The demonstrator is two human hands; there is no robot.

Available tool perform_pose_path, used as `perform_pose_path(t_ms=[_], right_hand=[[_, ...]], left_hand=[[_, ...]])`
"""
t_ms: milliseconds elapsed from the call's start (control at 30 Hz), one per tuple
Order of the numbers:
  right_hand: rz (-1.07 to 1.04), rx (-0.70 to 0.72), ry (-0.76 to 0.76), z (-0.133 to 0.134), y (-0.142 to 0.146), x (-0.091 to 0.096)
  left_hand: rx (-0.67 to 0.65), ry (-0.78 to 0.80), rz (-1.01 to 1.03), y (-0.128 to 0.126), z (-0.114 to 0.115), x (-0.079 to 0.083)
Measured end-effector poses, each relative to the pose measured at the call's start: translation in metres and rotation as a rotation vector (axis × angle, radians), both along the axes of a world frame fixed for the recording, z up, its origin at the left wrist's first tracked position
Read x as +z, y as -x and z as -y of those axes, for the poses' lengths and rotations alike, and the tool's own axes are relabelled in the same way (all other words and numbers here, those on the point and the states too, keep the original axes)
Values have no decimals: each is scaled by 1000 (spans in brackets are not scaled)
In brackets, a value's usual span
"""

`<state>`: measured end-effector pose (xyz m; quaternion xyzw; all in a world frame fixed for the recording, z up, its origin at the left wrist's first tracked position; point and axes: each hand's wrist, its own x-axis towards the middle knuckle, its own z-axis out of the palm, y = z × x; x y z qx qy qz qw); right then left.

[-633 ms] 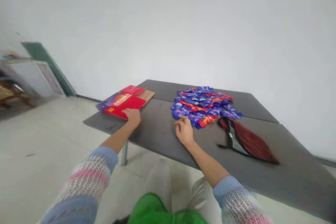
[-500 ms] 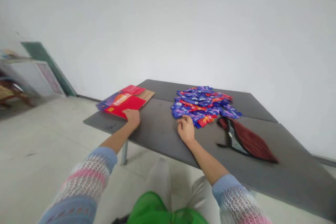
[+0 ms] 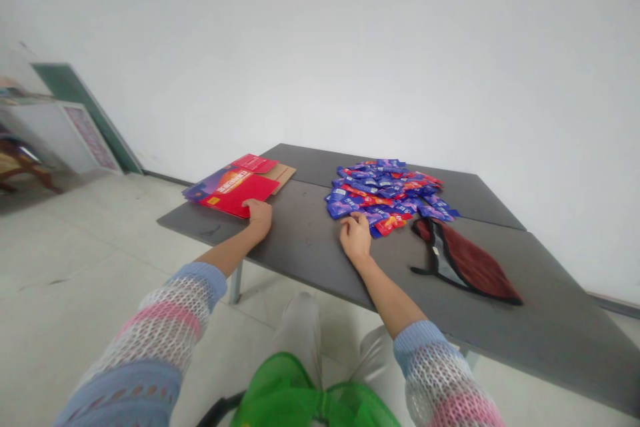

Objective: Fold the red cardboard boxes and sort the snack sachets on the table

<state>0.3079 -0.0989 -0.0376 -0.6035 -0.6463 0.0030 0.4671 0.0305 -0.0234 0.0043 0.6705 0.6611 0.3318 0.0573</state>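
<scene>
My left hand is closed at the near right edge of a flattened red and purple cardboard box. Its thumb lies over the box's red edge, while the other fingers are curled out of sight. Beside the front left of a heap of small blue and red packets rests my right hand. The fingers of that hand are curled, with the tips close to the nearest packets. Whatever is inside either hand, if anything, is hidden.
A dark grey table stands against a white wall. To the right of the packets lies a dark red cloth item with black trim. Boards lean on the wall at far left, near a wooden chair.
The camera view has tilted slightly, shifting the table upward. My left hand has slid a little to the right along the box's edge. The packets and box stay in place.
</scene>
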Motion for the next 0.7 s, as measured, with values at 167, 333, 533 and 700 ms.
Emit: perform_pose_path(t_ms=[167,333,533,700], right_hand=[[15,-1,9,1,2,0],[74,61,14,3,6,2],[79,135,5,6,8,9],[-5,157,-28,-2,6,27]], left_hand=[[110,-154,-56,-5,7,12],[144,-255,-119,-4,-1,67],[269,-353,-361,-14,7,180],[424,-222,-526,-5,46,256]])
